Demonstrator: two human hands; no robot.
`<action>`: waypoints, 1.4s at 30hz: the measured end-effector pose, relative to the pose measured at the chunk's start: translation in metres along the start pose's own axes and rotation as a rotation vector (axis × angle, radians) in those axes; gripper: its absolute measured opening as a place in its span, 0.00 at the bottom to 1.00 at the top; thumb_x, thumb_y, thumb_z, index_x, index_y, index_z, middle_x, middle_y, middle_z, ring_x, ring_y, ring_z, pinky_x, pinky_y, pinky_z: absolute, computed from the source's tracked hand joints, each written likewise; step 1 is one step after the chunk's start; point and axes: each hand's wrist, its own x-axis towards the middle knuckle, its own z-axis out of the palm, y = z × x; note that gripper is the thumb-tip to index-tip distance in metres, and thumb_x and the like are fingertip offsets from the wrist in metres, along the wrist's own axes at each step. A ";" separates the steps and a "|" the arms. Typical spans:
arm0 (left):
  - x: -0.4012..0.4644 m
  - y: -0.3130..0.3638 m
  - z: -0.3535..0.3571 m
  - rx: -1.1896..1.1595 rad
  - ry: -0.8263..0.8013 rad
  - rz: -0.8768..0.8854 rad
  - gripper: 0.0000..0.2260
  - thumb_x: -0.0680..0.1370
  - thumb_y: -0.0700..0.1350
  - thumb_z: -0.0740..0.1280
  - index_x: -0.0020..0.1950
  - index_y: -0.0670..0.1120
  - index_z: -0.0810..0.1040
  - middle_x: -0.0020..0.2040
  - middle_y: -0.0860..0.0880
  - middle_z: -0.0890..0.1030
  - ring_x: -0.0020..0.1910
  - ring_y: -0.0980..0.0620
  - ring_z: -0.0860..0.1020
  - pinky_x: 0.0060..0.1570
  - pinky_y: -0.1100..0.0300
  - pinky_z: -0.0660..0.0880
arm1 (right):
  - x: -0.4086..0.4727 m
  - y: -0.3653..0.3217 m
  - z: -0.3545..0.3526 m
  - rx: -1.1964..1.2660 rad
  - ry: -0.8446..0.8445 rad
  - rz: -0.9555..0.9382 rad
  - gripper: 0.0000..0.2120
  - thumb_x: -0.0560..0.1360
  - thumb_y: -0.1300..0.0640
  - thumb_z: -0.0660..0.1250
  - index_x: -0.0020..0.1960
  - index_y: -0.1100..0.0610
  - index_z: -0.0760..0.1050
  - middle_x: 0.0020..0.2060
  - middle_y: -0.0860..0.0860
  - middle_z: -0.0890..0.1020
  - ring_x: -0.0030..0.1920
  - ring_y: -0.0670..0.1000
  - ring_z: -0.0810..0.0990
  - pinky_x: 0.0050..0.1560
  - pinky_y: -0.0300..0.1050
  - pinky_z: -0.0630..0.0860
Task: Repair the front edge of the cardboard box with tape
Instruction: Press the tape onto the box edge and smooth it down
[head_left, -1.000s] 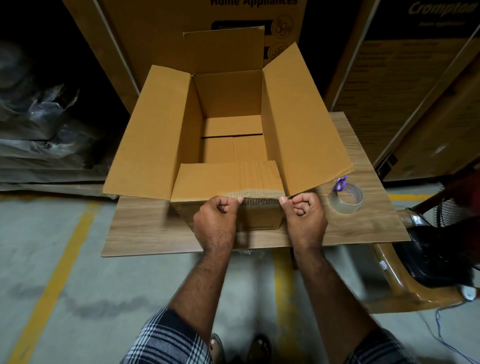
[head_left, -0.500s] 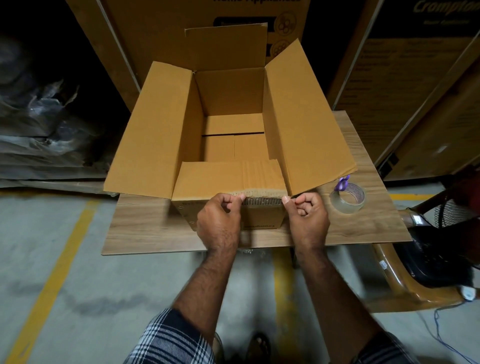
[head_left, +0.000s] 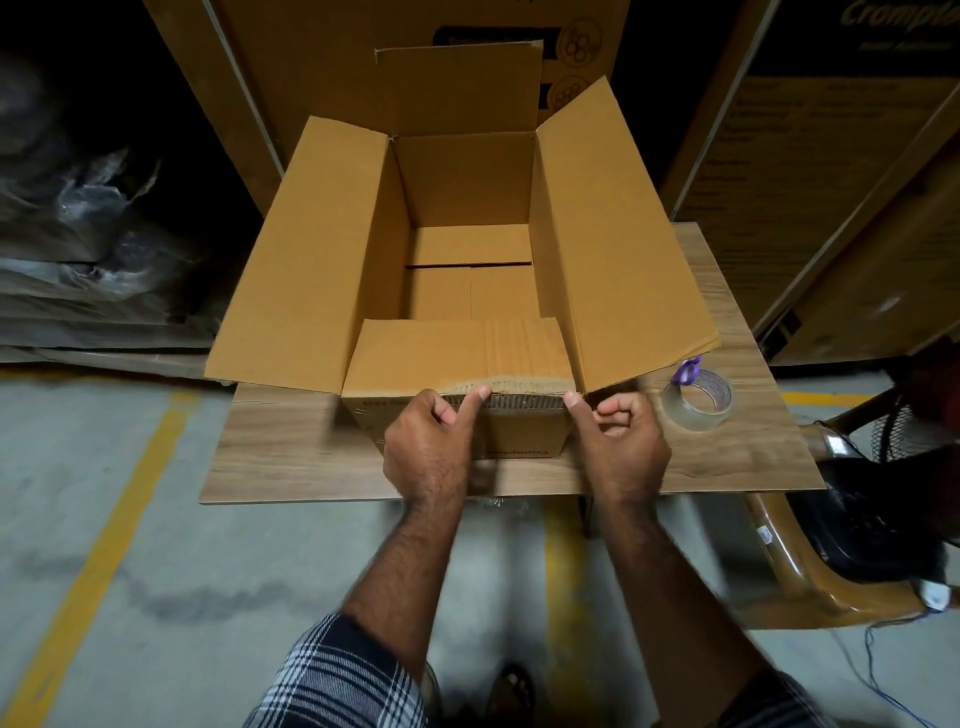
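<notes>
An open cardboard box (head_left: 291, 291) stands on a wooden board (head_left: 291, 447), with its front flap folded inward. Its front edge (head_left: 524, 397) is torn, and the corrugated layer shows. My left hand (head_left: 431, 452) is at the left end of the tear, fingers curled and thumb pressing the edge. At the right front corner, my right hand (head_left: 621, 447) has its thumb tip on the edge and its fingers curled. I cannot make out a clear tape strip between my thumbs. A roll of clear tape (head_left: 698, 402) with a purple tab lies on the board, right of my right hand.
Large printed cartons (head_left: 831, 182) stand behind and to the right of the board. Plastic-wrapped bundles (head_left: 88, 228) lie at the left. A brown chair (head_left: 810, 582) with a dark fan (head_left: 904, 431) is at the right. The floor has yellow lines (head_left: 104, 540).
Both hands stayed at the front edge. My left thumb has stretched out along the torn edge, and my right hand has shifted slightly right toward the corner.
</notes>
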 end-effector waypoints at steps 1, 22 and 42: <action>-0.001 -0.002 -0.001 -0.029 -0.019 0.037 0.24 0.70 0.67 0.73 0.34 0.47 0.74 0.31 0.53 0.79 0.33 0.51 0.79 0.37 0.51 0.81 | -0.003 -0.001 -0.003 -0.058 0.000 -0.037 0.19 0.69 0.37 0.76 0.41 0.52 0.75 0.32 0.45 0.82 0.34 0.47 0.81 0.39 0.51 0.81; 0.005 -0.010 0.012 0.147 -0.210 0.690 0.12 0.81 0.47 0.60 0.50 0.43 0.82 0.43 0.46 0.84 0.42 0.46 0.81 0.43 0.52 0.79 | -0.007 -0.004 0.014 -0.528 -0.201 -0.744 0.09 0.81 0.54 0.61 0.47 0.54 0.79 0.39 0.50 0.83 0.38 0.52 0.80 0.34 0.44 0.70; 0.008 -0.065 0.010 0.964 -0.314 1.060 0.52 0.74 0.55 0.70 0.83 0.42 0.36 0.83 0.46 0.30 0.82 0.48 0.33 0.78 0.38 0.35 | -0.022 0.052 0.017 -1.052 -0.292 -0.967 0.44 0.77 0.45 0.64 0.83 0.58 0.44 0.83 0.53 0.47 0.83 0.52 0.49 0.78 0.69 0.50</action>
